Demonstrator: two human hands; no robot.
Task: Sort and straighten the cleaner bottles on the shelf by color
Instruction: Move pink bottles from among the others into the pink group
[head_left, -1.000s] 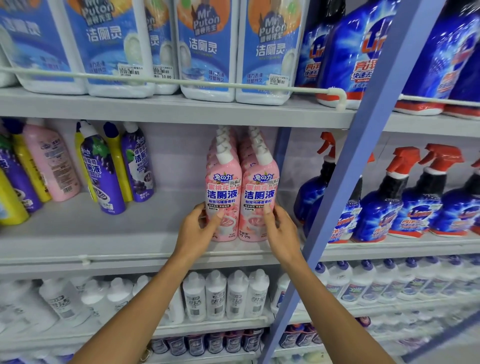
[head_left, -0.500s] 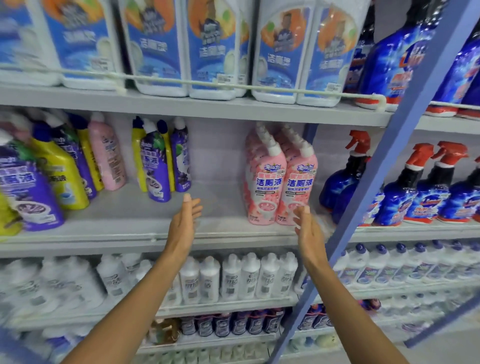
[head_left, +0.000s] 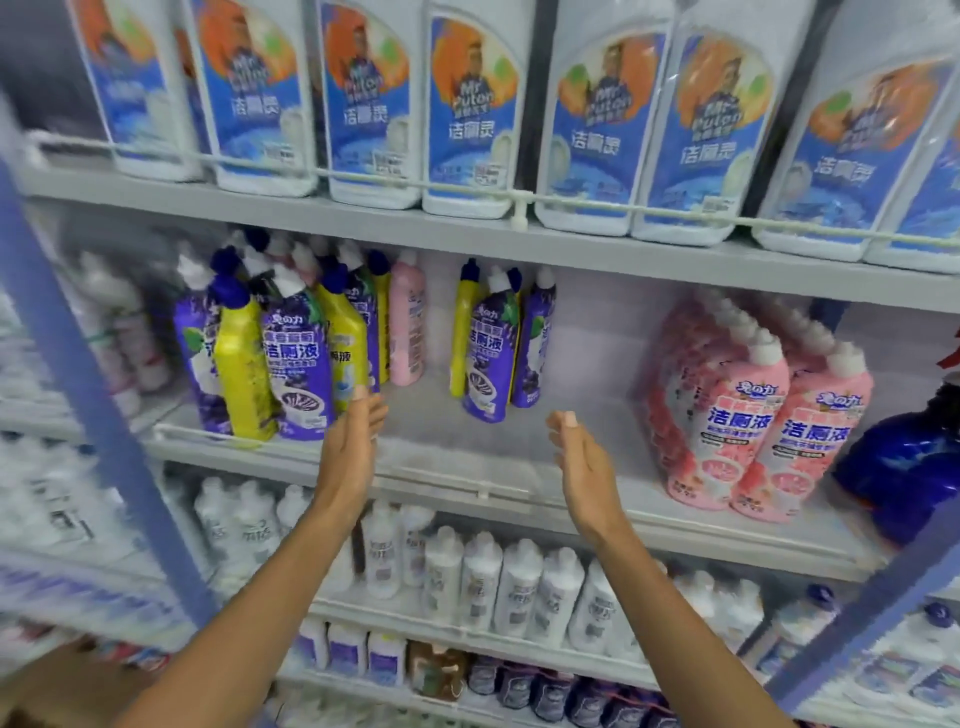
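L hand (head_left: 353, 441) and R hand (head_left: 582, 457): both released, fingers straight, holding nothing, over shelf (head_left: 467, 486) front edge. At shelf R end: pink bottles (head_left: 748, 431), in rows. At L end: mixed purple/yellow bottles (head_left: 291, 364), leaning. Mid-shelf toward rear: smaller purple/yellow group (head_left: 488, 353).

Both empty hands, left hand (head_left: 349, 451) and right hand (head_left: 583, 462), face mixed bottles (head_left: 485, 345).

At the right, the pink bottles (head_left: 748, 415) wore white caps and blue lettering over a pale blossom print. Left of them the purple bottles (head_left: 298, 364) had white caps and dark grape pictures, mixed with yellow bottles (head_left: 241, 374) capped in dark blue (one pale pink bottle (head_left: 408, 332) stood among them). Above, white jugs (head_left: 470, 114) carried blue-and-orange labels; below, small white bottles (head_left: 519, 587) bore greyish labels. The shelf (head_left: 441, 467) was pale grey, its upright (head_left: 98, 395) lilac-blue.
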